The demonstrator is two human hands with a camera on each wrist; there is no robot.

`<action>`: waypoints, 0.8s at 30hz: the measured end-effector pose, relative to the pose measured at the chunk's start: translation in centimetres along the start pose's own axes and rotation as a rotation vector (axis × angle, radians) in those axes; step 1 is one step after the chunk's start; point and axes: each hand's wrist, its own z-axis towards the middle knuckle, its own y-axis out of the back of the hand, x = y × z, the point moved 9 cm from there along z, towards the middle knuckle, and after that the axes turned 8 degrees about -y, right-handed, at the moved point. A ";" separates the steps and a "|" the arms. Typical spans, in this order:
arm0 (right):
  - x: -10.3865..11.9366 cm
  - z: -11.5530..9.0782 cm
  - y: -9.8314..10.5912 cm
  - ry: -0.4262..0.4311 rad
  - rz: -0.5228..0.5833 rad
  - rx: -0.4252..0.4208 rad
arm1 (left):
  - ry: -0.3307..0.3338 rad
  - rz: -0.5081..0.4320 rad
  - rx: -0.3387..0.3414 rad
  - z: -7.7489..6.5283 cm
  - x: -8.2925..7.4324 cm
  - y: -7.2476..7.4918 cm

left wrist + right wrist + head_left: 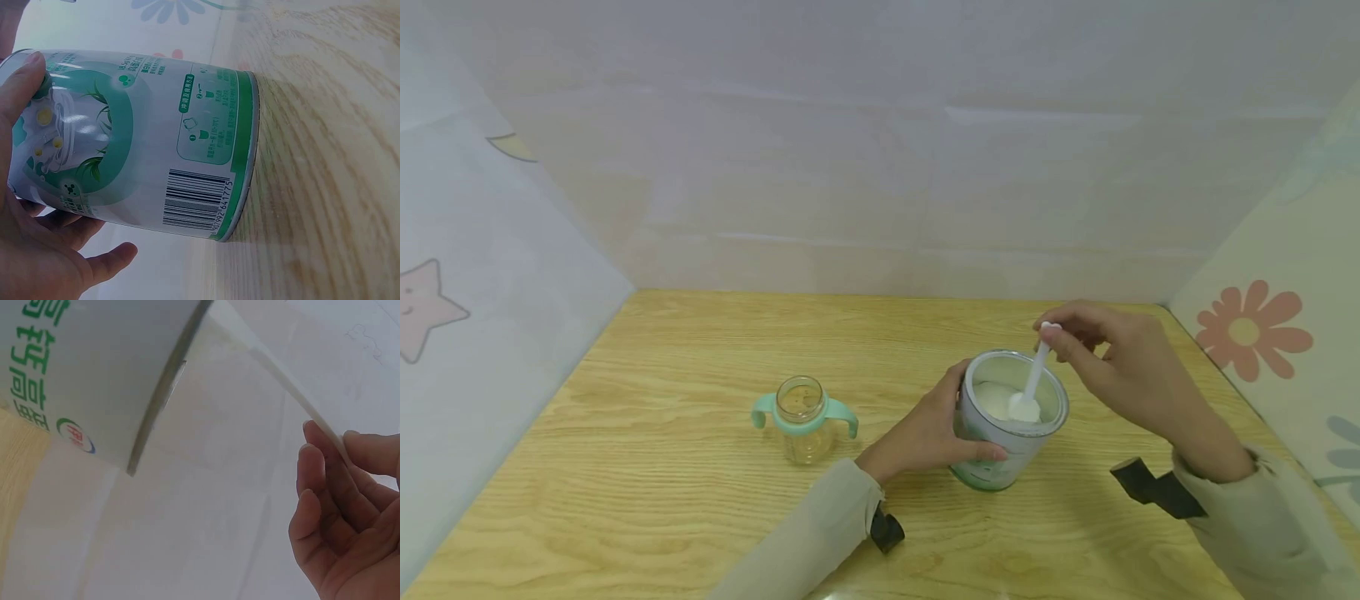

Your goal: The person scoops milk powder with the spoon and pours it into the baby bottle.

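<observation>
Pinching the long-handled white plastic scoop (1034,377), the right hand (1123,362) should hold its bowl level; the left hand (934,433) grips the cylindrical white-and-green tin (1019,455)

We see the left hand (44,262) holding a white and green can (150,119). The thumb (19,87) presses on the can, and one finger (112,262) sticks out, apart from it. The can looks sideways to us, with its metal rim (255,125) near the middle. We spot a black and white barcode (197,200), a green stripe (244,137), and a splash picture (59,134) with yellow dots and green leaves. We see the wood table (331,175) on the right and a bluish-grey flower (167,7) up top.
</observation>
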 end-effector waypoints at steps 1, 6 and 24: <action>-0.1 0.0 0.0 -0.010 0.002 -0.008 | 0.001 0.000 0.000 0.0 0.0 0.0; -1.0 -0.2 -0.3 -0.097 0.013 -0.039 | -0.001 0.010 0.002 0.0 0.1 0.0; -1.6 -1.9 -1.3 -0.197 -0.036 -0.051 | 0.006 0.004 0.004 -0.1 0.2 -0.1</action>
